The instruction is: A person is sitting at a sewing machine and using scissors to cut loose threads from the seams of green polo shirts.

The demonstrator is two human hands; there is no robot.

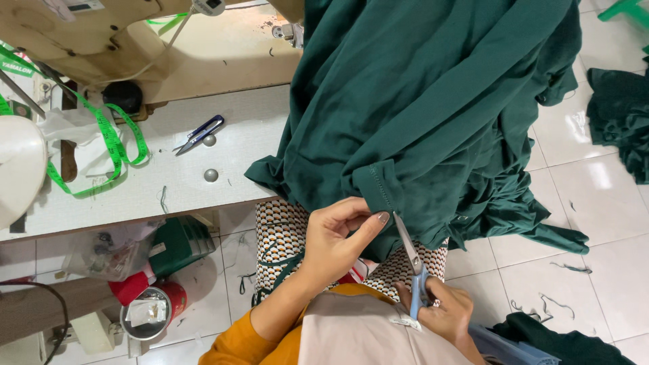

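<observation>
The left hand (pixel 338 233) pinches the hemmed corner of the green cloth (pixel 433 108), which drapes from the counter (pixel 203 176) over the lap. At 5 o'clock from that pinch, the right hand (pixel 443 314) grips blue-handled scissors (pixel 412 270), blades narrow, tips at the hem just beside the left thumb. At 9 o'clock on the counter lie thread snips (pixel 199 134) and a green tape measure (pixel 111 142).

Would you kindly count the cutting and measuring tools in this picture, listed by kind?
Blue-handled scissors, in the right hand: 1
Thread snips on the table: 1
Green measuring tape: 1
Total: 3
The left hand pinches the dark green garment at its hem.
</observation>
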